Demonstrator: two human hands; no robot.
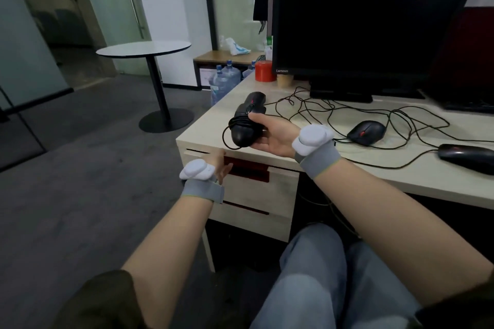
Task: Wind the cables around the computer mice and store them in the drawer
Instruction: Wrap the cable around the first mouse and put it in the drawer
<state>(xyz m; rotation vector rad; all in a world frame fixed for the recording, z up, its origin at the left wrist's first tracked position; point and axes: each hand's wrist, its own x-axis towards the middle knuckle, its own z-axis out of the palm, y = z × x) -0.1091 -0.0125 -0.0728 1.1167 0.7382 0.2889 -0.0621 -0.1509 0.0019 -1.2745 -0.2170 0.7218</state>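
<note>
While the top drawer at lower centre of the frame is shut or nearly so, its recessed handle is touched by the left hand, whose fingers are hidden, so their curl cannot be told. A straight, level pull is probably called for, until the opening is wide enough. Just above, the wound mouse is gripped in the right hand, a loose cable loop hanging left; that loop should be tucked in first. Farther right on the desk, two unwound mice are seen among tangled cables.
</note>
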